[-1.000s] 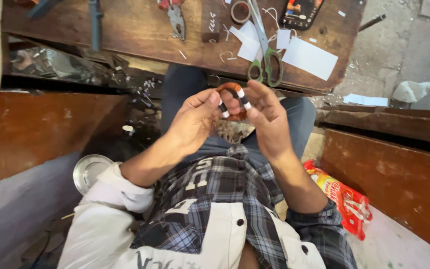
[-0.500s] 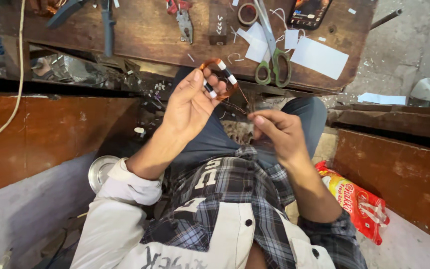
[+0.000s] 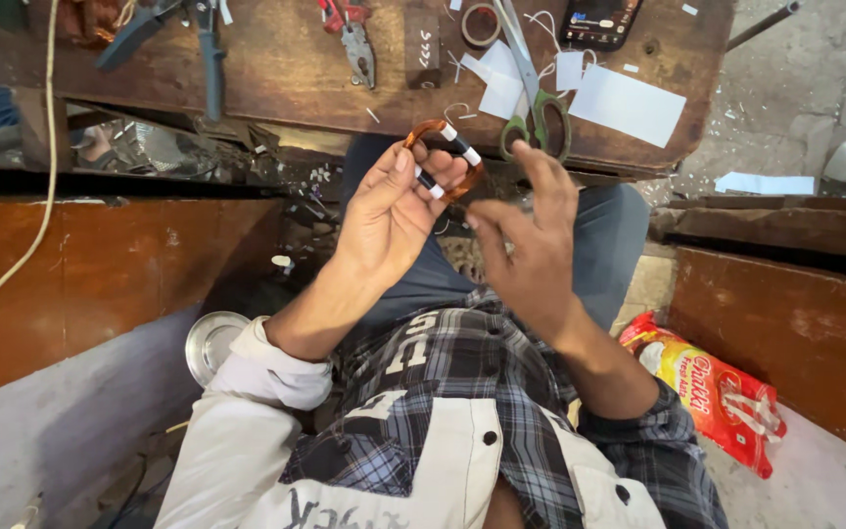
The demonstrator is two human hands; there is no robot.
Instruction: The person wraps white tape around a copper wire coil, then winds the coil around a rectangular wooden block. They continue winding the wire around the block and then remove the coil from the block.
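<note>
left hand (image 3: 389,211) pinches a copper wire coil (image 3: 446,157) just below the workbench edge (image 3: 580,165); right hand (image 3: 531,240) beside it, fingers loosely spread, empty

Copper wire coil (image 3: 446,157), black-and-white bands

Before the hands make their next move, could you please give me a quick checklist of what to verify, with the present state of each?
1. Left hand has hold of the copper ring: ok, fingers wrap it.
2. Right hand is free: ok, it holds nothing and sits just beside the ring.
3. White bands on the ring are in place: ok, three show.
4. Scissors within reach on the wooden bench: ok.
5. Paper pieces at hand: ok, on the bench.
6. Ring's far side undamaged: cannot tell, hidden by fingers.
</note>
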